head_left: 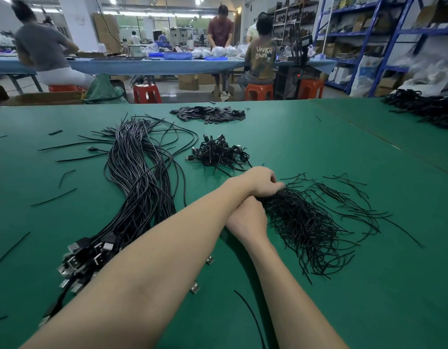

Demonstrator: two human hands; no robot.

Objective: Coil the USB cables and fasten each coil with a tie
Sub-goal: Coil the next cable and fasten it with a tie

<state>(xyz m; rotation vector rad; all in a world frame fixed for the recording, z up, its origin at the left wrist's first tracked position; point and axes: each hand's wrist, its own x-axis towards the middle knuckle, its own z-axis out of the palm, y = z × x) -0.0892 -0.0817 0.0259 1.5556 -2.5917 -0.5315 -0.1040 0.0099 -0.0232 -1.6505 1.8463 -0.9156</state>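
A spread heap of thin black wire ties [308, 222] lies on the green table [384, 298] at centre right. My left hand [262, 182] reaches across over my right wrist and its curled fingers grip the near end of the ties. Just below it, my right hand [247, 219] also holds that end, its fingertips buried in the ties. A long bundle of uncoiled black USB cables [140, 177] runs down the left, its plugs [87, 250] nearest me. A small pile of coiled, tied cables [220, 152] sits behind my hands.
A heap of short flat black pieces [210, 114] lies further back. More black cables [426, 109] are piled at the far right edge. Loose ties [54, 197] are scattered on the left. People work at a blue table [142, 65] beyond, by red stools.
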